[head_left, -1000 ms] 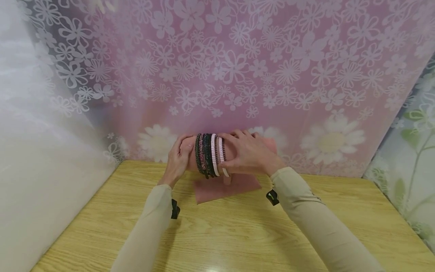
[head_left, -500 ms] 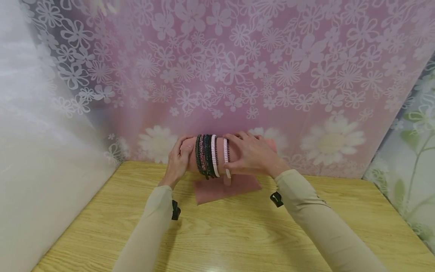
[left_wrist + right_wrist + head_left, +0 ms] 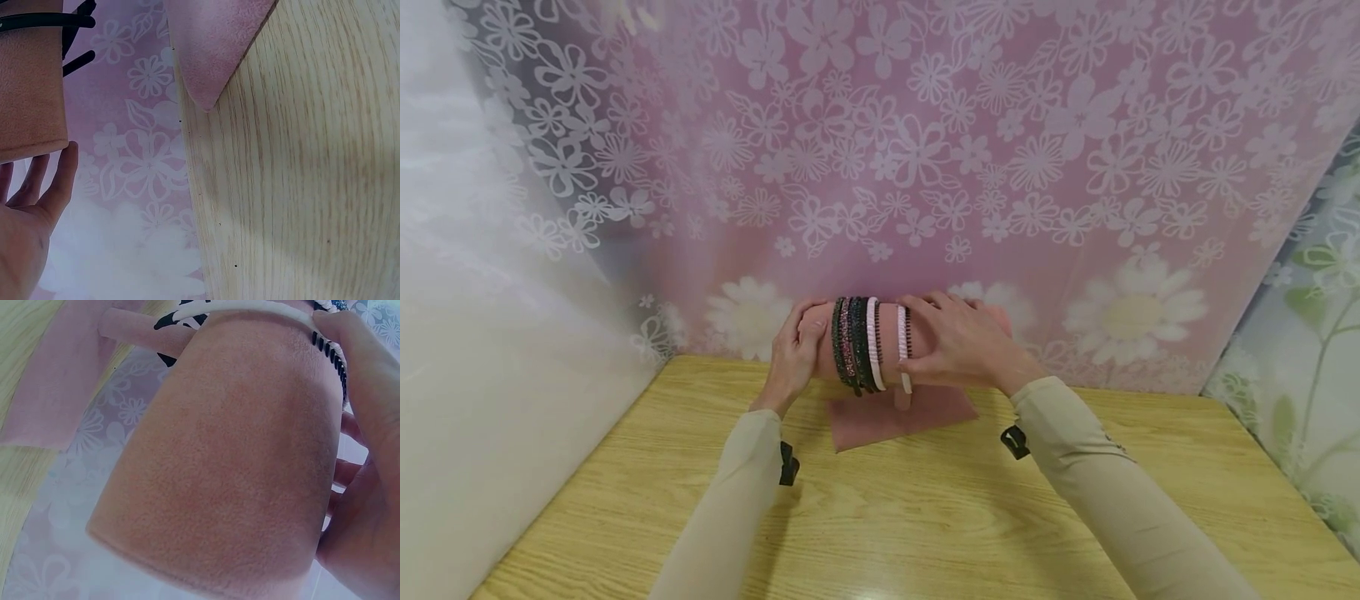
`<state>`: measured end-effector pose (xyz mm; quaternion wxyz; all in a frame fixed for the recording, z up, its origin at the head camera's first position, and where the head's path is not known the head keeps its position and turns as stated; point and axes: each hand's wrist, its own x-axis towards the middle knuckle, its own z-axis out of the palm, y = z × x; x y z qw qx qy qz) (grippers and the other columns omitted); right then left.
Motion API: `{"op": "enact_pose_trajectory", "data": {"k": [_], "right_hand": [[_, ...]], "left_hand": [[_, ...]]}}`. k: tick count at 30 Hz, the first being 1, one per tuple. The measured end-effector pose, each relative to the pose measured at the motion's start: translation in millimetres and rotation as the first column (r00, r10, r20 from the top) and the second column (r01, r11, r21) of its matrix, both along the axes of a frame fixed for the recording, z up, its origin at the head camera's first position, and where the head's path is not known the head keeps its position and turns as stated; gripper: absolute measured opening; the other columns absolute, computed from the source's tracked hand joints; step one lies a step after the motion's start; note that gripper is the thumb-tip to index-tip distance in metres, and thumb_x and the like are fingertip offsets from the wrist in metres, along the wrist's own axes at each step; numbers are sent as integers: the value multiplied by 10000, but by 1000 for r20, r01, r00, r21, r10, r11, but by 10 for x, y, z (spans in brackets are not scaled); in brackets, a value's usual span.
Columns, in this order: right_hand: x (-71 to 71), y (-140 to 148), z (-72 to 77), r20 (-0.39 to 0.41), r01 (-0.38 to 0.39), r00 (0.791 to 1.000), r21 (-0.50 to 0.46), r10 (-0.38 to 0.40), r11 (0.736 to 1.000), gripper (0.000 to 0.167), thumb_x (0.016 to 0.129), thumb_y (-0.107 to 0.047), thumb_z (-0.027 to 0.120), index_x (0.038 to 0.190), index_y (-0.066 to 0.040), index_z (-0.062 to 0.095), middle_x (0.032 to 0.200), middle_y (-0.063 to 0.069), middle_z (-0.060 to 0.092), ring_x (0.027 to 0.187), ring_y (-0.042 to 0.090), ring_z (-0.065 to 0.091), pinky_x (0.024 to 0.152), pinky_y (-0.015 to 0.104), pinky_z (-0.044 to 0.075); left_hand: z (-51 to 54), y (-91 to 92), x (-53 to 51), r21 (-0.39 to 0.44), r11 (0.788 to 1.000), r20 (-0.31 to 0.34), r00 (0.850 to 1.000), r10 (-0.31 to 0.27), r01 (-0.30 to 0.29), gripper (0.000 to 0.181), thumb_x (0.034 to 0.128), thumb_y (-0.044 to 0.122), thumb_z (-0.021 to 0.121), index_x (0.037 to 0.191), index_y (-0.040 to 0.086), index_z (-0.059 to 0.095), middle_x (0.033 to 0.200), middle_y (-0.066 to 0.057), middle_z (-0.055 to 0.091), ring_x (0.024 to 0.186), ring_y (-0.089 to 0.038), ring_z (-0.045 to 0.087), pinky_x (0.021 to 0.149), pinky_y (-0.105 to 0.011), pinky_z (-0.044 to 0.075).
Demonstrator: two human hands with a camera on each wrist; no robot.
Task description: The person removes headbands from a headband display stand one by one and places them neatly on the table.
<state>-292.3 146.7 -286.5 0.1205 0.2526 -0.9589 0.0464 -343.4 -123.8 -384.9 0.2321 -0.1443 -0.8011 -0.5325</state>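
A pink plush headband stand (image 3: pixel 889 346) carries several headbands round its horizontal roll. My left hand (image 3: pixel 792 358) grips the roll's left end, thumb at the front; in the left wrist view its fingertips touch the end's rim. On the right, my right hand (image 3: pixel 964 342) holds the pale pink-white headband (image 3: pixel 903 333) between thumb and fingers. Dark teeth line the headband's inner edge, and its white band (image 3: pixel 250 306) arches over the roll in the right wrist view. A gap separates it from a second pale headband (image 3: pixel 872 342) beside dark glittery headbands (image 3: pixel 855 346).
The stand's flat pink base (image 3: pixel 880 429) rests on a wood-grain table (image 3: pixel 880 508). Close behind hangs a pink floral backdrop (image 3: pixel 925 167). A whitish sheet (image 3: pixel 497 350) borders the left side, and a leafy patterned one (image 3: pixel 1307 358) the right.
My right hand has slid the rightmost pale headband a little to the right along the roll, widening the gap to its neighbour. My left hand has stayed at the left end.
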Motion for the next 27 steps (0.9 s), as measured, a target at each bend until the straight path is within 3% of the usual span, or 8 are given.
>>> {"op": "enact_pose_trajectory", "data": {"k": [7,27], "right_hand": [[28,42,0,-10,46,999,18,-46,999,971,774,-740,694,1583,-315,363,1561,52,471,1413,340,486,1103,627,393],[19,174,-2,15,24,1000,21,-24,1000,992,784,-700,720,1589,-244,362,1537,119,481,1389,392,496,1120,668,357]], "left_hand": [[-3,5,-11,1,1000,-11,1000,-7,7,402,1056,422,467,1413,268,567,1458,10,586,1282,-269,585,1107,-530,431],[-20,-10,-18,21,1000,-33,999,-18,19,392,1056,416,476,1401,263,582,1427,4,607,1241,-259,602,1077,-516,446]]}}
